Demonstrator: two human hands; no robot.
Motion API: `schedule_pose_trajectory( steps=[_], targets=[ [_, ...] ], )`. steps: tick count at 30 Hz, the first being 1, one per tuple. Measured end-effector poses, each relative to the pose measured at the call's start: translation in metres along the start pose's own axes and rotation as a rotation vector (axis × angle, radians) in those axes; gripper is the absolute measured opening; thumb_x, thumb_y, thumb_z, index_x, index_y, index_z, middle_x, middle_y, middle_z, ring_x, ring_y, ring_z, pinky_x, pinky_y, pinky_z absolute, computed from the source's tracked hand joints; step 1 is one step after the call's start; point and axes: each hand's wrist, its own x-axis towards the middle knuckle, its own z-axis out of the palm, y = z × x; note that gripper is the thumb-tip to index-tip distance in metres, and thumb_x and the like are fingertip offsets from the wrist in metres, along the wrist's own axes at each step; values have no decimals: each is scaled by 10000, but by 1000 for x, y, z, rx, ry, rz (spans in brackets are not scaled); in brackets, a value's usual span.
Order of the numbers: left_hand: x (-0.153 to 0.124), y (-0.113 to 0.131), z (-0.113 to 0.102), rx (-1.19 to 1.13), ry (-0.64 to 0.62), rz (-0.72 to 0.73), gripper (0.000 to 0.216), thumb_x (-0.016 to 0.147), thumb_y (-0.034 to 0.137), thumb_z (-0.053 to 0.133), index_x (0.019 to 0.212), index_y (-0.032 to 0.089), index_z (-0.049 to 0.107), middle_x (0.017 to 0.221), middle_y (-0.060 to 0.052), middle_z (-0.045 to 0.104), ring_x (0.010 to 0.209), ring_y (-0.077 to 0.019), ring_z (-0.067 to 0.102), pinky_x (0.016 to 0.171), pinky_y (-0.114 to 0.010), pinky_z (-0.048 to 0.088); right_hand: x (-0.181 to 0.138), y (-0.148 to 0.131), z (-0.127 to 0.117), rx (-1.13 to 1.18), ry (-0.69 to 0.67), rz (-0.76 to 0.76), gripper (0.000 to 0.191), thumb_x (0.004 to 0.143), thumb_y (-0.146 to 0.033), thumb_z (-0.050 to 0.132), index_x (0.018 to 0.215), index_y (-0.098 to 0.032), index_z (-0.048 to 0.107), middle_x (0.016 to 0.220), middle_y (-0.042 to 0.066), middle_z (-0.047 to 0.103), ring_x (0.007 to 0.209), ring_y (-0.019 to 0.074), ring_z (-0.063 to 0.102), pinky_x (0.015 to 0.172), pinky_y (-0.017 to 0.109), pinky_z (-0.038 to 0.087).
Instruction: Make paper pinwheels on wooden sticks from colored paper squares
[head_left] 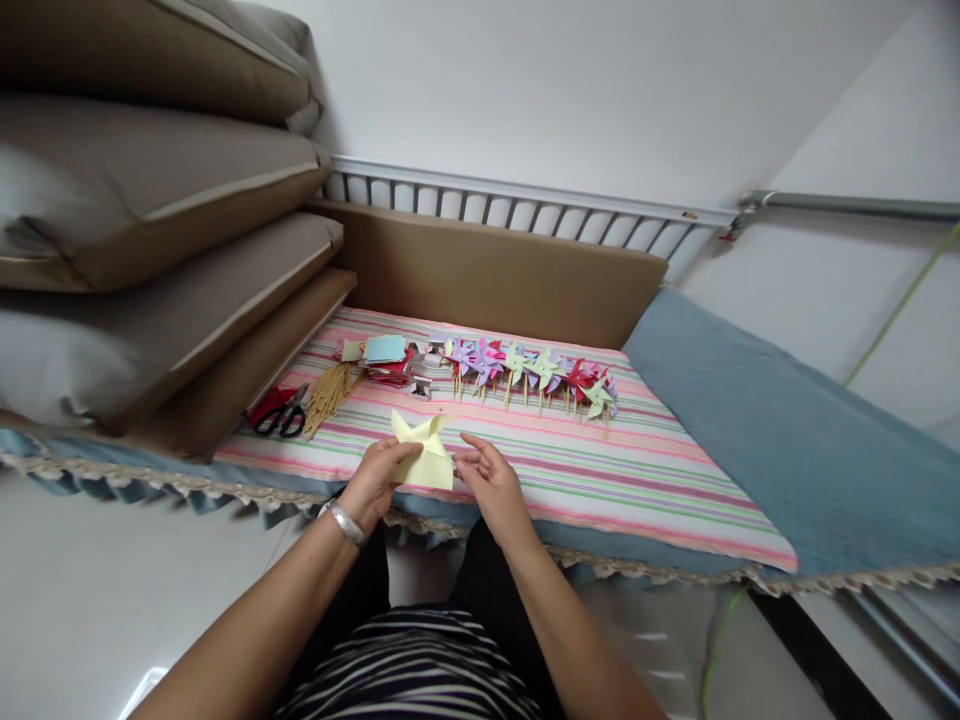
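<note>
**Yellow paper held in both hands over the striped cloth**

The yellow paper, a sheet with its corners folded up into points, sits at the near edge of the striped cloth, about a third of the way along from the cloth's left end. The left hand grips the sheet's left side, fingers curled over it and thumb beneath. The right hand is closed to a pinch, fingertips together on the sheet's right edge. A silver bracelet rings the left wrist, just off the cloth's near edge.

Along the far side of the striped cloth runs a row of finished pinwheels in purple, red, pink and pale green, each on a stick. At the cloth's far left corner lies a stack of coloured paper squares, with a bundle of wooden sticks just beside it. Red-handled scissors lie at the cloth's left end. A blue blanket spreads out from the cloth's right end. A brown board stands behind the cloth's far edge, and grey-brown cushions are stacked to the left of the cloth
</note>
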Motion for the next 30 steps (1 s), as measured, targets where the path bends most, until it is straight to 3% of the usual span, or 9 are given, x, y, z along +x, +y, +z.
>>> schedule_pose_trajectory(
  steps=[4,8,11,17,25,30],
  targets=[
    [1,6,-5,22,32,-19,262,480,226,762,669,88,645,547,-24,635,468,-116,543,470,-229,376,-18,2,-10,-367,63,-329,241,830,-211,527,1046,-233,632,987,70,641,900,191,610,822,362,498],
    [-2,9,0,34,22,-43,282,468,226,757,688,86,649,573,-33,644,493,-127,555,481,-240,393,-32,1,-8,-642,37,-557,299,816,-146,529,1074,-260,629,1252,95,529,1159,250,479,968,455,402],
    [-4,10,5,42,10,-55,296,466,220,754,709,85,652,595,-42,654,514,-138,569,498,-251,411,-33,-1,-3,-678,8,-547,332,798,-171,566,1120,-247,598,1367,100,431,1237,270,413,1008,463,369],
    [-6,14,8,58,17,-56,239,472,201,746,654,97,631,544,-22,630,484,-133,556,456,-241,407,-27,-2,-1,-508,-25,-441,271,867,-153,455,1078,-235,603,1020,63,643,994,191,582,891,342,455],
    [-10,14,12,88,-36,-73,139,524,166,710,611,88,636,563,-58,660,493,-146,587,492,-249,457,-26,4,2,-360,-15,-296,309,814,-98,452,1015,-215,655,870,37,636,818,167,600,728,274,482],
    [-9,11,9,106,-62,-81,146,546,189,709,640,98,644,584,-58,668,496,-147,595,471,-242,453,-26,2,0,-375,-35,-347,325,811,-90,445,1020,-213,661,875,48,626,817,172,593,744,294,484]
  ],
)
